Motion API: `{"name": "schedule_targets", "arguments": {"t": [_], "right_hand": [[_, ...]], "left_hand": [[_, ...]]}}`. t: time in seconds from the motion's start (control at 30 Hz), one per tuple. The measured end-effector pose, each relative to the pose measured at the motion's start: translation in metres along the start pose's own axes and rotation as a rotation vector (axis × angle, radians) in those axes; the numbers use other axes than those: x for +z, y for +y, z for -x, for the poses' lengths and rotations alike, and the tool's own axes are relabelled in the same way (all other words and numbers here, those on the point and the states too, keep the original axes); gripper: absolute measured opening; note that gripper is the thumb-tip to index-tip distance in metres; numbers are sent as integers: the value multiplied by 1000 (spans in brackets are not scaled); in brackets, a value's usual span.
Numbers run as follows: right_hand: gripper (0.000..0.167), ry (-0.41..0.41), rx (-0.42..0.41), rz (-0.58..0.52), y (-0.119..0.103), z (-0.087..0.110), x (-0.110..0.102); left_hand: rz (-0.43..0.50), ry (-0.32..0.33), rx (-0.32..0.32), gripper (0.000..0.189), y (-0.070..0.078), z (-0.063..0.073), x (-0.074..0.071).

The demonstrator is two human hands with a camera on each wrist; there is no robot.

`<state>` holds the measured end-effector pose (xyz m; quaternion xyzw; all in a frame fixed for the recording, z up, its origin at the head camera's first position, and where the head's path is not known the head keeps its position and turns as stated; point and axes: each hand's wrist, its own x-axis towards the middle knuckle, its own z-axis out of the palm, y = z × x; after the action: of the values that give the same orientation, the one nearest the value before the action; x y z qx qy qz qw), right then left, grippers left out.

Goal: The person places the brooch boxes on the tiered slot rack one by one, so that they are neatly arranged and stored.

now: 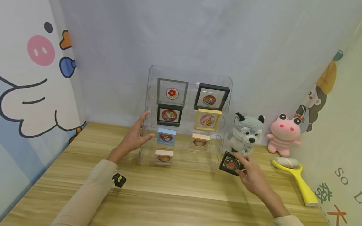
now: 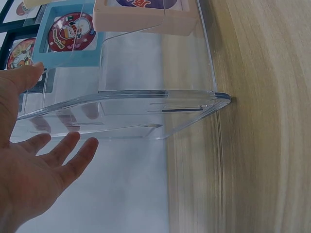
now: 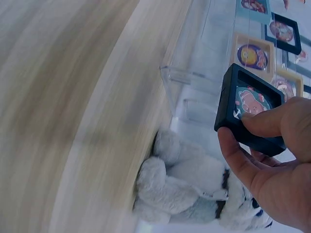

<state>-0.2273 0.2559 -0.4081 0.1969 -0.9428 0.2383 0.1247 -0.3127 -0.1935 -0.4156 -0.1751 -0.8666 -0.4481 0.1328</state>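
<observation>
My right hand (image 1: 251,175) pinches a small black square frame (image 1: 231,164) with a round red-and-green picture, thumb on its front. It is held off the lower right corner of a clear tiered display rack (image 1: 183,160). At the rack's left side is my left hand (image 1: 134,135), fingers spread and holding nothing; in the left wrist view its fingertips (image 2: 86,145) are right by the clear side panel. On the rack stand a grey frame (image 1: 172,93), two black frames (image 1: 212,96), a yellow frame (image 1: 207,120), a blue frame (image 1: 166,137) and peach and pink ones (image 1: 164,158).
A grey-and-white plush dog (image 1: 246,135) sits against the rack's right side. Farther right are a pink plush frog (image 1: 284,135) and a yellow-handled lint roller (image 1: 297,179). Light cloth hangs behind the wooden table (image 1: 169,201), with printed panels on both sides.
</observation>
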Motion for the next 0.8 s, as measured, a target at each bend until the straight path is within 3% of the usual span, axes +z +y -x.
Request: {"name": "schedule_targets", "arguments": {"t": [0.43, 0.63, 0.8], "right_hand": [[65, 27, -237, 67, -36, -33, 31], [64, 33, -307, 78, -44, -47, 49], [65, 44, -356, 95, -48, -56, 63]], "left_hand": [[11, 9, -1, 90, 0, 0, 0], [-1, 31, 25, 90, -1, 1, 2], [4, 27, 6, 90, -1, 1, 2]]}}
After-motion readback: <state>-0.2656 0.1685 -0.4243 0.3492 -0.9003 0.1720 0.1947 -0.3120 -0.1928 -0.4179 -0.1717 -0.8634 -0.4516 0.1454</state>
